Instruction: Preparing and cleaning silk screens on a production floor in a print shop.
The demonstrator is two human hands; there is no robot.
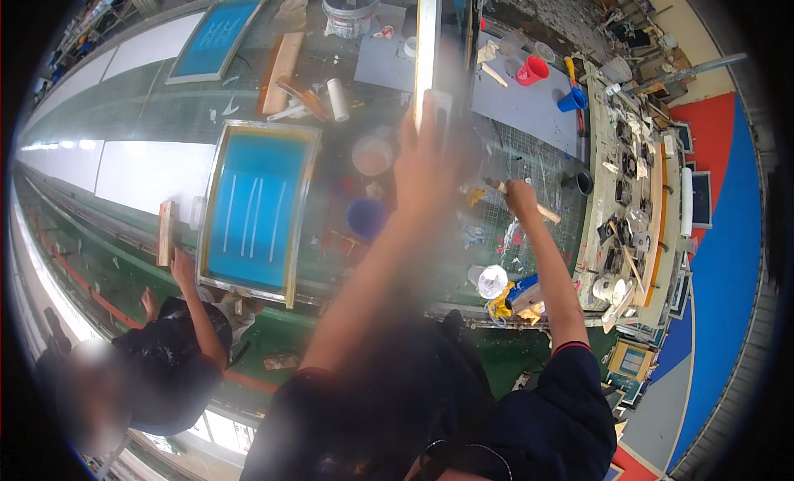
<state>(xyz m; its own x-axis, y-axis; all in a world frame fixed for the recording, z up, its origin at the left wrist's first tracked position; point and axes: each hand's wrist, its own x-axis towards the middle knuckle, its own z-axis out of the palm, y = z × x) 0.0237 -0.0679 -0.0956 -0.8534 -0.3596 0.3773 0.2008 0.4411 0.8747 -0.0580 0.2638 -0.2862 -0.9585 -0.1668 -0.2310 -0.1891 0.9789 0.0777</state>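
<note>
My left hand (428, 162) is closed on the near end of a light-edged screen printing frame (427, 47). The frame stands tilted up, nearly edge-on to me; a hazy smear covers part of this hand. To its right, my right hand (521, 199) grips a wooden-handled tool (547, 213) with a dark end pointing left; its kind cannot be made out. Below my left hand's side sit a purple-blue tub (365, 219) and a translucent tub (374, 155). On the gridded table (529, 171), yellowish scraps lie near the tool.
A blue printing screen (258, 208) lies at left; another (219, 36) is farther back. A co-worker (169, 349) at left holds a wooden block (167, 233). Red (532, 71) and blue cups (571, 100), a grey bucket (351, 11) and a white tub (488, 280) stand around.
</note>
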